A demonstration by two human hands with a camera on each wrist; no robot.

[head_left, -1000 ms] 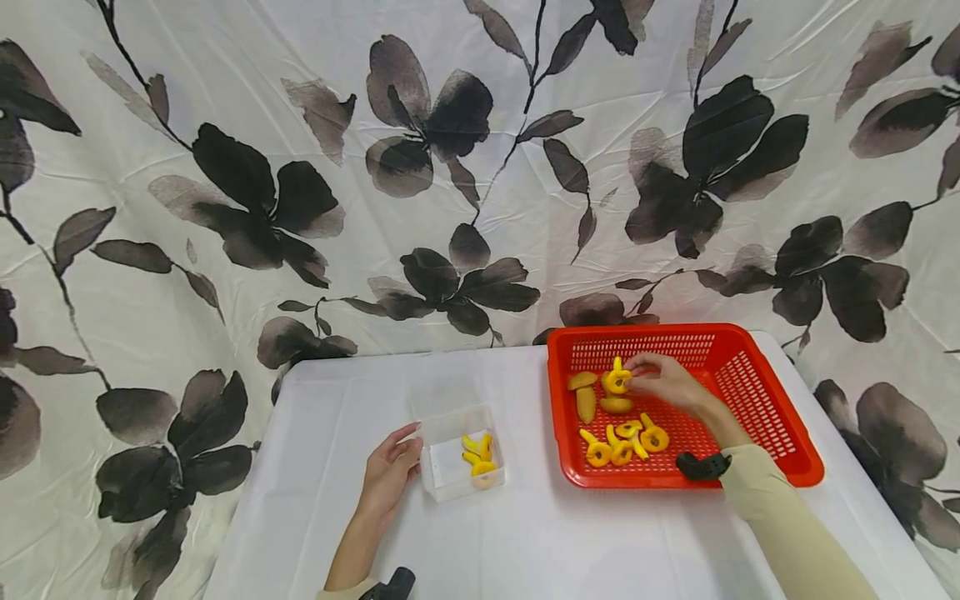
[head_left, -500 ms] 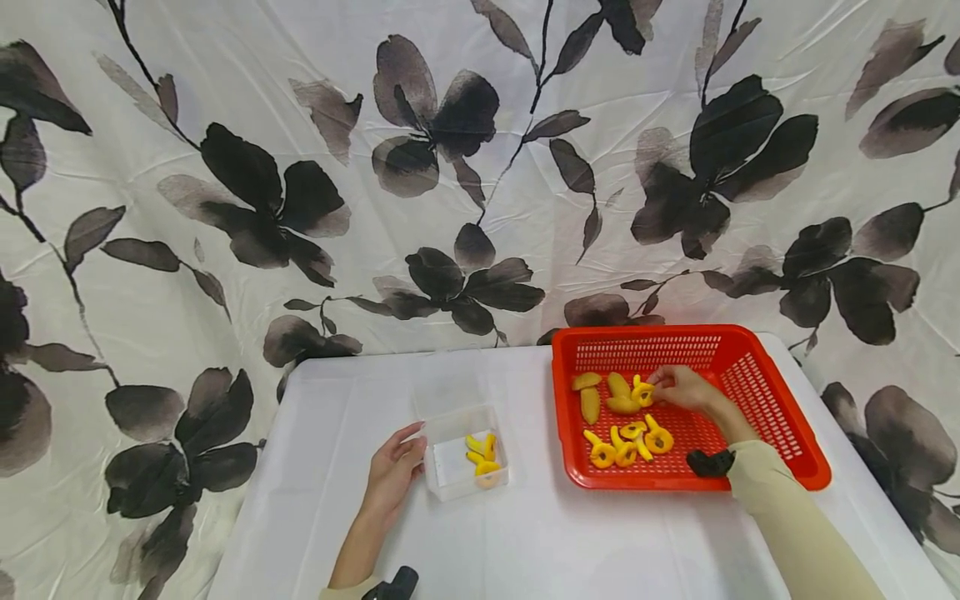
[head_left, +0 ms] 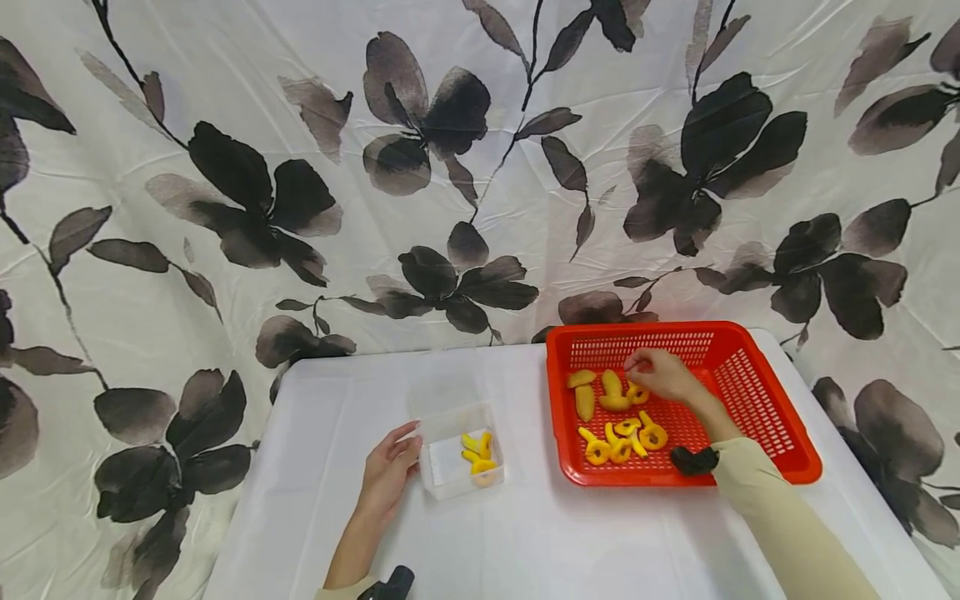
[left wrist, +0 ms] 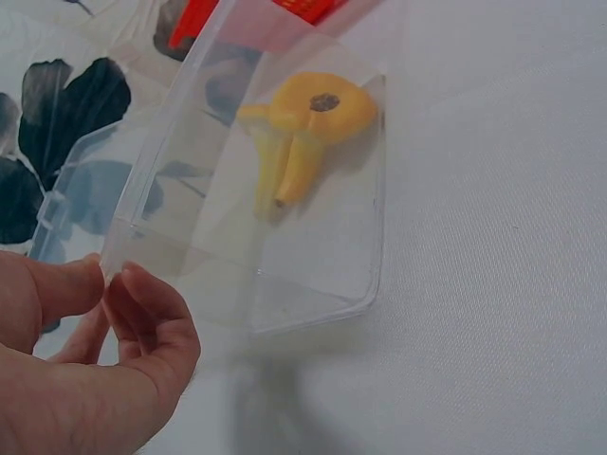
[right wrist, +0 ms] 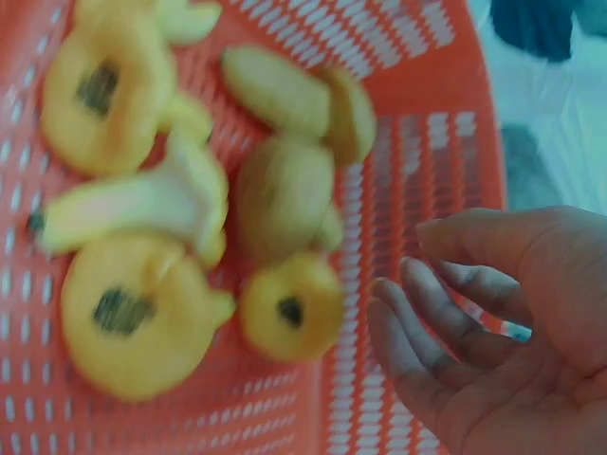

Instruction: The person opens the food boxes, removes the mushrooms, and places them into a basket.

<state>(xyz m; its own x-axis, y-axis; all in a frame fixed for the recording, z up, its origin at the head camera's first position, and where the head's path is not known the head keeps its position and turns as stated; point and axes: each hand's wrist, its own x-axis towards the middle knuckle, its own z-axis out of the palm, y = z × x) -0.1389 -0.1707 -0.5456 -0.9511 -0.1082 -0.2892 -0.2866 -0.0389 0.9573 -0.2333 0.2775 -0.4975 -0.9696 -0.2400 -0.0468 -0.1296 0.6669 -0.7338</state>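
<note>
My left hand (head_left: pixel 388 472) pinches the side wall of a clear plastic box (head_left: pixel 447 490) between thumb and fingers; the left wrist view shows the grip at the rim. Yellow toy mushrooms (left wrist: pixel 327 106) lie inside the box. My right hand (head_left: pixel 662 373) is over the red plastic basket (head_left: pixel 780 467), with loosely bent fingers and nothing between them. Just below it sits a yellow toy mushroom (right wrist: pixel 289 308), partly hidden by the hand in the head view. Beside that one lies a brown toy mushroom (head_left: pixel 613 393). Several more yellow mushrooms (head_left: pixel 619 448) lie near the basket's front side.
Another brown mushroom (head_left: pixel 584 395) lies at the basket's left wall. The box's clear lid (head_left: pixel 444 393) stands open behind it. A white cloth (head_left: pixel 540 542) covers the table. Behind it hangs a curtain (head_left: pixel 450 200) with dark flowers.
My right hand has let go of the yellow mushroom, which now lies beside the brown one, and has risen slightly off it. The left hand keeps its hold on the box.
</note>
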